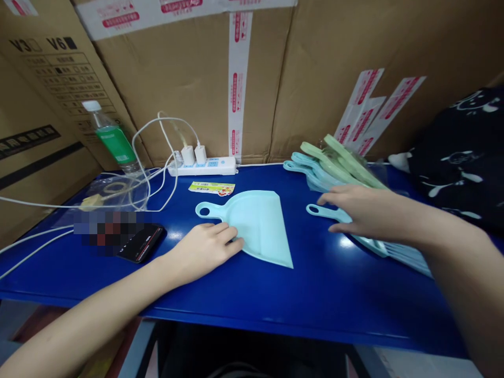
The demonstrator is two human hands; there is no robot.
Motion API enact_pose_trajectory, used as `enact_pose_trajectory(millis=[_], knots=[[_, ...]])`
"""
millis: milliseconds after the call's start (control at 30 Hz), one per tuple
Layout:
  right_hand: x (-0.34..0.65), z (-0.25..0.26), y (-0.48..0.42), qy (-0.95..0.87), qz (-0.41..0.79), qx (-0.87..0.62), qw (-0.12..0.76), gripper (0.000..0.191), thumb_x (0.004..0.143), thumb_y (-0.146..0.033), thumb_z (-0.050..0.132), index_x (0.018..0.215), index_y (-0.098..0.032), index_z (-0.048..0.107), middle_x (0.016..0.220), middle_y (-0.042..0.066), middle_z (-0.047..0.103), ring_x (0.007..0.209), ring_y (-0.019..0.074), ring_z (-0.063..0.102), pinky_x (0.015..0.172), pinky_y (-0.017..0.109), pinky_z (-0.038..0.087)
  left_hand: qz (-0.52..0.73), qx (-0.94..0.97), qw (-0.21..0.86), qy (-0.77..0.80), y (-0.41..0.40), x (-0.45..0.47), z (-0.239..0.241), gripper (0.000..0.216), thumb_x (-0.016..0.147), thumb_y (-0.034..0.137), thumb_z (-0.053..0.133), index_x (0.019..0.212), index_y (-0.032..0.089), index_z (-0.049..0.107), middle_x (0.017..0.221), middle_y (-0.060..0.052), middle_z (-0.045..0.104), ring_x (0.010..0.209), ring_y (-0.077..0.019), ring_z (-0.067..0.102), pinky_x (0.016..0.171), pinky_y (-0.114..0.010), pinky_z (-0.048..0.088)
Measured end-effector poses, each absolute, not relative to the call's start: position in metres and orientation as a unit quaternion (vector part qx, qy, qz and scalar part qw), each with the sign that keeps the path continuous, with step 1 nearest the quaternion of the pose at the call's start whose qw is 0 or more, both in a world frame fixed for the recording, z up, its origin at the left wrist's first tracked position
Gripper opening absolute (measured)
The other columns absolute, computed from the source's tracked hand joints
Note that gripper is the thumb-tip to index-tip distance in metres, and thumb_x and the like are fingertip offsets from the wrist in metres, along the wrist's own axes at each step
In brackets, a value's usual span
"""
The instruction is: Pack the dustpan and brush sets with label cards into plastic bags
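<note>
Dustpan and brush lie apart on the glossy blue table in the head view, the dustpan at the fingertips of the left hand, the brush under the right hand. The left fingers curl over the dustpan's near edge beside its ringed handle; their undersides are hidden, so I cannot tell whether they pinch the rim or merely rest on it. If they only rest, a push could make the dustpan skid on the smooth surface, or pressure on that edge could tip it. The right thumb and fingers stand apart, astride the brush handle. Should they close with the tips alone, the brush could twist, its weight lying toward the bristles, partly under the forearm. Just beyond the right hand sits a pile of blue and green handled tools, some in clear wrap; a wide lift could snag that film and drag the pile along. Left of the left hand, close beyond its forearm, lies a phone, which a careless backward sweep of that arm could knock.
</note>
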State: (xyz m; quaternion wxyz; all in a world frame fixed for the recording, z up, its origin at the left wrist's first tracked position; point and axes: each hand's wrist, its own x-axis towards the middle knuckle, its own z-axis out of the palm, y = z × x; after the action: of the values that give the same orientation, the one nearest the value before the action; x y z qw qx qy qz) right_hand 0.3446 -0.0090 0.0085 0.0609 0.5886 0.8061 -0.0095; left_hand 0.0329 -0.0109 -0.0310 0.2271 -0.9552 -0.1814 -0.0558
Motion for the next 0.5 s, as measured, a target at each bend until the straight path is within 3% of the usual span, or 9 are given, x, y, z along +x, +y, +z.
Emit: enact_pose_trajectory(millis=[200,333,500], knots=[[0.355,0.003,0.008,0.786,-0.029,0.609,0.099,0.004,0.068,-0.02,0.058,0.07,-0.022,0.059,0.08,0.012,0.068,0.077,0.0277,0.064,0.068,0.039,0.05,-0.051,-0.96,0.228,-0.157,-0.015,0.033,-0.031,0.024,0.095,0.006,0.04,0.101,0.017,0.061,0.087,-0.004,0.066,0.074,-0.0148,0.062,0.06,-0.025,0.05],[0.345,0.01,0.004,0.804,-0.04,0.588,0.081,0.009,0.072,-0.019,0.053,0.065,-0.024,0.05,0.072,0.01,0.065,0.068,0.0243,0.06,0.062,0.036,0.048,-0.068,-0.963,0.221,-0.142,-0.018,0.035,-0.031,0.025,0.095,0.004,0.039,0.1,0.015,0.061,0.084,-0.004,0.066,0.072,-0.0146,0.062,0.057,-0.026,0.05],[0.33,0.017,-0.002,0.854,-0.081,0.514,-0.016,0.02,0.084,-0.04,0.046,0.081,-0.022,0.055,0.084,0.011,0.067,0.074,0.0235,0.061,0.066,0.036,0.048,-0.085,-0.966,0.214,-0.116,-0.023,0.037,-0.03,0.027,0.095,0.003,0.037,0.11,0.012,0.058,0.087,-0.004,0.068,0.071,-0.0131,0.063,0.055,-0.025,0.05]])
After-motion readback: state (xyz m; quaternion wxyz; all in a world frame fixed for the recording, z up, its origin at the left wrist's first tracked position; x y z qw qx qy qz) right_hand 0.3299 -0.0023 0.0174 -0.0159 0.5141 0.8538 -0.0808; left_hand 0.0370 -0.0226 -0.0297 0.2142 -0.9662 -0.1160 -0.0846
